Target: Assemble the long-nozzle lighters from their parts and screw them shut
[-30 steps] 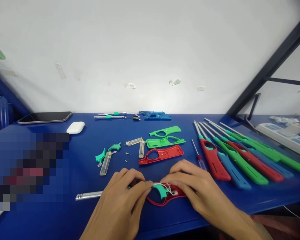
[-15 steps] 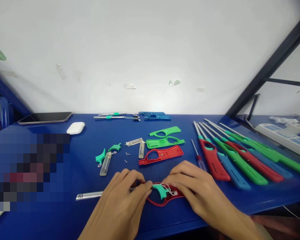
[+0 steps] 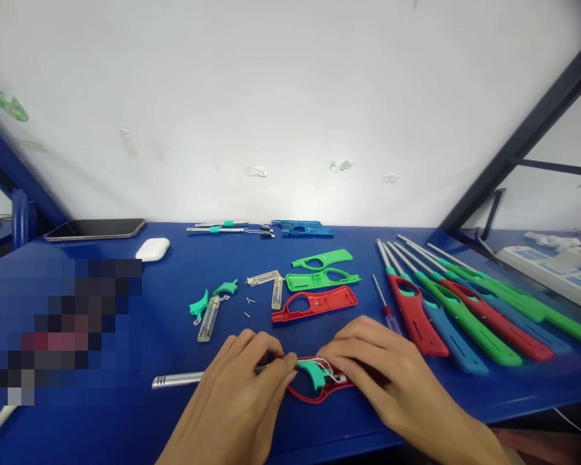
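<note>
Red half-shell (image 3: 332,389), pinched by your left hand (image 3: 244,387) and right hand (image 3: 385,368), bears trigger (image 3: 315,374) and wires (image 3: 330,372), its counterpart (image 3: 328,300) beyond them unfitted.

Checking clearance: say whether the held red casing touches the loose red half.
Apart. The head view shows blue tabletop between the held red casing and the loose red half.

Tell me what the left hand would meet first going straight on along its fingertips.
Most likely the turquoise trigger in the held red shell, just past the fingertips of the left hand; depth is unclear, so they may already touch it.
</note>
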A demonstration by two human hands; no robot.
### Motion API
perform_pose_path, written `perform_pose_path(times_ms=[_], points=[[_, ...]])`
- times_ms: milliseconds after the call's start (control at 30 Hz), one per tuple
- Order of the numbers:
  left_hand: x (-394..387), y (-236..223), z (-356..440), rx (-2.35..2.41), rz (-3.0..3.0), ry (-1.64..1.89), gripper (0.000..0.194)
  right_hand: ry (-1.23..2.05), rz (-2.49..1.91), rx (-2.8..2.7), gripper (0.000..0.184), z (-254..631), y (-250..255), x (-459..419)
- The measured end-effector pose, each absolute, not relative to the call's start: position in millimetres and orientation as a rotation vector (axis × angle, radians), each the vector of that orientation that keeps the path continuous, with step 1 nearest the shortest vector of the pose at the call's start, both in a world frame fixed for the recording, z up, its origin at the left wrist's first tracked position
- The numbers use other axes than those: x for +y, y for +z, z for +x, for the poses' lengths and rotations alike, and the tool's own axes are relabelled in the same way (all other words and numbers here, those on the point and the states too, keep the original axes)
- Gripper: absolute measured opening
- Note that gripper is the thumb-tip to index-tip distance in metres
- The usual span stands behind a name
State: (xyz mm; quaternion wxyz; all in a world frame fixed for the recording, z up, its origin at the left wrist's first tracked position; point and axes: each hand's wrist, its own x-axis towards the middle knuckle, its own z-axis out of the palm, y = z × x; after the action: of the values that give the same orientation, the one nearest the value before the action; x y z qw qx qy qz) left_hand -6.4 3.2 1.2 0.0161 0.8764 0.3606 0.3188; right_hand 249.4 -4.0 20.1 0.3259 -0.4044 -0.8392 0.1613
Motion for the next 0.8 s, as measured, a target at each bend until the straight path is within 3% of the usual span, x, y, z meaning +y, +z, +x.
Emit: perform_pose_path(times_ms=[167, 400, 667, 800], points=[[2.2, 2.2, -8.4, 1.129, 2.757, 0.925, 0.036, 0.283, -1.142, -2.130, 0.022, 254.3, 23.8, 4.5], [-0.6, 2.5, -8.1, 1.193, 2.856, 0.844, 0.035, 0.011, -1.290, -2.385, 0.036, 271.9, 27.5, 34.3], [28.7, 57.2, -28.1, 1.367, 2.966, 0.755, 0.041, 0.038, -1.212, -2.571, 0.030, 271.7, 36.1, 42.5], [44.3, 71.0, -57.2, 1.595, 2.680, 0.744, 0.036, 0.033, -1.242, -2.524, 0.029, 273.7, 39.6, 39.8]])
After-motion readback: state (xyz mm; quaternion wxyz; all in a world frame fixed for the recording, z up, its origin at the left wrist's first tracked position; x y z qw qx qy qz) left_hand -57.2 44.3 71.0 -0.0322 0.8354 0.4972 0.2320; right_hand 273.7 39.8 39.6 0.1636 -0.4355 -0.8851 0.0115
